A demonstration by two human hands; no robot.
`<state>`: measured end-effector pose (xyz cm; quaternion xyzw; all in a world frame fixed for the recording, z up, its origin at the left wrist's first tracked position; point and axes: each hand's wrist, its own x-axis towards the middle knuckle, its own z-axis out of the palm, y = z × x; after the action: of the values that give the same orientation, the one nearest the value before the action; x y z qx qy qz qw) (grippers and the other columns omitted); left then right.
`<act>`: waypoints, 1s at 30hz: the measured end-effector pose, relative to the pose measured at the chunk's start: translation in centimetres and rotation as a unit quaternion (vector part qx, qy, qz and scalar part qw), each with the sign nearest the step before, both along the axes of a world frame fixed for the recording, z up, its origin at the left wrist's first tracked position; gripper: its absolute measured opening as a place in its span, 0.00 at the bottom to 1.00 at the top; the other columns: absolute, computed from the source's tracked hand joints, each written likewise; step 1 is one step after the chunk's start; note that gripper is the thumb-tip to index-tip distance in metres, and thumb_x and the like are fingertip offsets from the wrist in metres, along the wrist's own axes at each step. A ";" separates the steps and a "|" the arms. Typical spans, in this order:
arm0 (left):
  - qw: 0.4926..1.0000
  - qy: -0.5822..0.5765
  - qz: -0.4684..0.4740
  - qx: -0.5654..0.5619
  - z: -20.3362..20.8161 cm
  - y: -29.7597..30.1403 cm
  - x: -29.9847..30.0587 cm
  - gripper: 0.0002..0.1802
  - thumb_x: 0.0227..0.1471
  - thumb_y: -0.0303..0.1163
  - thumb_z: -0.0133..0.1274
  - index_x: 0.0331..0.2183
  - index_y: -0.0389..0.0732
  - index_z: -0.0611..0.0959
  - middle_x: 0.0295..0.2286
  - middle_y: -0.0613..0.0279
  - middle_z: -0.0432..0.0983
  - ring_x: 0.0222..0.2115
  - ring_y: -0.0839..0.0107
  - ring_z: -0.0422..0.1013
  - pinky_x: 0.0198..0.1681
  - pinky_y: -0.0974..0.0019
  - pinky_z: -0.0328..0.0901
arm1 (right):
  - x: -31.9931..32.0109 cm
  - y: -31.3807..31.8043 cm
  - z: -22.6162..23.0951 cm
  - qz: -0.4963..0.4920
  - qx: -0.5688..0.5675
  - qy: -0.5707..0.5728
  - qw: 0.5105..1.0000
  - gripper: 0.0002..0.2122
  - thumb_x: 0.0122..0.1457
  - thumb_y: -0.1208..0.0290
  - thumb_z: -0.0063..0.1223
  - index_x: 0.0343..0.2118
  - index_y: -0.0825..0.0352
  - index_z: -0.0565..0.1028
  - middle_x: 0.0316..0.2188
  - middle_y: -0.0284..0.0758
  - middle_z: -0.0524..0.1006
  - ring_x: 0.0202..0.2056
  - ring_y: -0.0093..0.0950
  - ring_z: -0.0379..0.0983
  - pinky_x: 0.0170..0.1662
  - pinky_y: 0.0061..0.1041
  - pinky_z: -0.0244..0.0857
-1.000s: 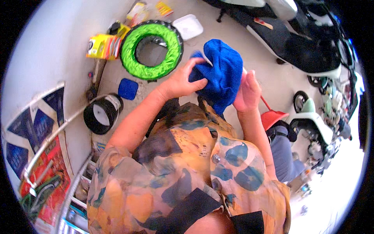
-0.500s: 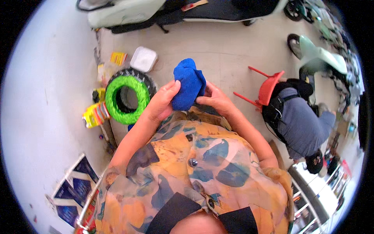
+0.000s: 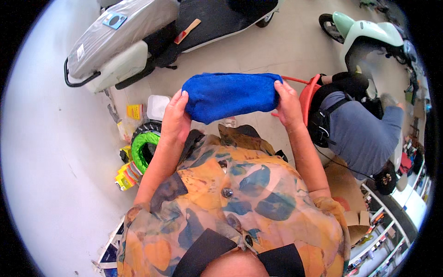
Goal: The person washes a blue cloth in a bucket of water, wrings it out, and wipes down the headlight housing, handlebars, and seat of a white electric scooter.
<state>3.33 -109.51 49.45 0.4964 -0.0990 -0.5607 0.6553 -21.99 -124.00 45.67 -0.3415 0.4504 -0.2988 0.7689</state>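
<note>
A folded blue cloth (image 3: 232, 96) is stretched out sideways in front of me, held in the air by its two ends. My left hand (image 3: 177, 112) pinches its left end, with the thumb on the near face. Its right end is gripped by my right hand (image 3: 289, 104), thumb on top as well. The fingers behind the cloth are partly hidden.
Far left stands a scooter (image 3: 129, 41) with a plastic-wrapped seat, a phone (image 3: 115, 20) and a brush (image 3: 187, 31) on it. Left are a green-covered tire (image 3: 139, 147) and a white tub (image 3: 157, 107). A person (image 3: 355, 124) sits on a red chair (image 3: 307, 99) at right.
The cloth was a small folded bundle and is now spread wide. My hands have moved apart, left hand leftward, right hand rightward. My view has shifted toward the scooter.
</note>
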 end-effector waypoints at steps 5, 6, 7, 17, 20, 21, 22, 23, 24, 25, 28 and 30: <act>0.998 -0.047 0.006 0.045 0.0 -5.4 1.5 0.21 0.58 0.33 0.48 0.52 0.37 0.72 0.46 0.60 0.73 0.45 0.71 0.69 0.49 0.62 0.64 | -2.0 -3.9 2.0 0.073 -0.079 0.062 0.992 0.18 0.57 0.72 0.53 0.49 0.72 0.69 0.41 0.35 0.75 0.40 0.23 0.72 0.45 0.23 0.67; 0.998 -0.049 -0.015 0.048 -0.3 -6.5 2.1 0.22 0.57 0.33 0.49 0.53 0.38 0.71 0.46 0.60 0.73 0.45 0.69 0.70 0.50 0.62 0.64 | -3.0 -5.0 1.0 0.094 -0.123 0.123 0.980 0.20 0.53 0.75 0.54 0.50 0.73 0.68 0.40 0.34 0.75 0.39 0.22 0.72 0.44 0.22 0.66; 0.997 -0.051 -0.031 0.054 -0.2 -7.7 2.5 0.24 0.56 0.33 0.50 0.54 0.39 0.70 0.46 0.60 0.73 0.45 0.68 0.70 0.50 0.61 0.65 | -3.3 -5.8 1.0 0.111 -0.141 0.191 0.965 0.21 0.53 0.78 0.52 0.51 0.73 0.67 0.38 0.34 0.75 0.37 0.21 0.72 0.42 0.20 0.66; 0.953 -0.203 -0.225 -0.015 1.2 -22.5 2.2 0.21 0.53 0.19 0.47 0.50 0.39 0.76 0.37 0.66 0.75 0.37 0.80 0.69 0.44 0.76 0.62 | -7.8 -12.1 4.3 -0.107 -0.209 0.224 0.946 0.16 0.55 0.84 0.42 0.48 0.73 0.70 0.39 0.37 0.76 0.38 0.22 0.72 0.45 0.20 0.64; 0.935 -0.204 -0.289 -0.024 2.1 -27.6 1.4 0.17 0.52 0.19 0.46 0.44 0.37 0.79 0.38 0.67 0.75 0.38 0.79 0.69 0.45 0.74 0.62 | -8.6 -13.7 5.6 -0.155 -0.230 0.263 0.924 0.14 0.57 0.83 0.40 0.46 0.73 0.72 0.40 0.36 0.75 0.41 0.22 0.71 0.48 0.20 0.63; 0.929 -0.205 -0.306 -0.026 2.2 -29.4 0.8 0.16 0.54 0.20 0.47 0.45 0.37 0.79 0.39 0.67 0.75 0.39 0.79 0.68 0.46 0.74 0.61 | -9.0 -14.2 6.2 -0.178 -0.229 0.268 0.919 0.14 0.57 0.83 0.40 0.45 0.73 0.73 0.40 0.36 0.75 0.42 0.21 0.70 0.49 0.21 0.62; 0.923 -0.225 -0.308 -0.038 2.7 -31.1 0.3 0.15 0.53 0.19 0.47 0.44 0.37 0.80 0.38 0.67 0.75 0.38 0.79 0.68 0.45 0.75 0.61 | -9.0 -14.7 7.4 -0.191 -0.200 0.252 0.928 0.13 0.58 0.83 0.38 0.44 0.73 0.73 0.40 0.35 0.75 0.43 0.22 0.70 0.49 0.21 0.62; 0.917 -0.245 -0.311 -0.050 3.2 -32.7 -0.4 0.15 0.53 0.19 0.47 0.43 0.38 0.80 0.37 0.67 0.75 0.37 0.79 0.68 0.44 0.75 0.61 | -9.6 -15.4 8.4 -0.164 -0.212 0.263 0.927 0.14 0.55 0.79 0.47 0.45 0.71 0.73 0.41 0.34 0.74 0.44 0.23 0.69 0.50 0.22 0.61; 0.909 -0.260 -0.320 -0.064 3.5 -34.4 -1.4 0.15 0.52 0.19 0.47 0.42 0.38 0.81 0.36 0.67 0.75 0.36 0.78 0.68 0.43 0.75 0.61 | -10.3 -15.8 9.6 -0.116 -0.256 0.282 0.917 0.18 0.49 0.78 0.52 0.46 0.68 0.74 0.42 0.36 0.74 0.45 0.26 0.70 0.51 0.24 0.61; 0.882 -0.333 -0.322 -0.089 4.2 -35.8 -1.9 0.14 0.51 0.19 0.48 0.41 0.39 0.81 0.34 0.67 0.75 0.35 0.77 0.68 0.42 0.75 0.61 | -10.7 -16.3 11.0 -0.062 -0.298 0.295 0.906 0.22 0.44 0.76 0.58 0.47 0.65 0.74 0.43 0.38 0.74 0.45 0.30 0.71 0.52 0.26 0.61; 0.786 -0.510 -0.304 -0.175 6.2 -40.0 -4.5 0.15 0.47 0.18 0.49 0.38 0.41 0.83 0.29 0.63 0.72 0.32 0.73 0.68 0.37 0.72 0.63 | -12.3 -19.2 12.8 0.035 -0.394 0.456 0.797 0.22 0.38 0.72 0.63 0.42 0.58 0.77 0.40 0.41 0.72 0.42 0.41 0.71 0.45 0.32 0.66; 0.701 -0.618 -0.277 -0.225 6.9 -42.1 -7.0 0.15 0.47 0.18 0.49 0.37 0.41 0.83 0.29 0.61 0.72 0.32 0.71 0.69 0.36 0.70 0.64 | -14.8 -22.0 10.9 0.019 -0.437 0.531 0.726 0.16 0.39 0.72 0.63 0.35 0.59 0.78 0.36 0.41 0.72 0.38 0.42 0.72 0.39 0.34 0.68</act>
<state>-3.72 -151.62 56.34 0.5195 -0.7378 -0.2454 0.3543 -36.80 -146.04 56.59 -0.7511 0.5979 -0.2182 0.1751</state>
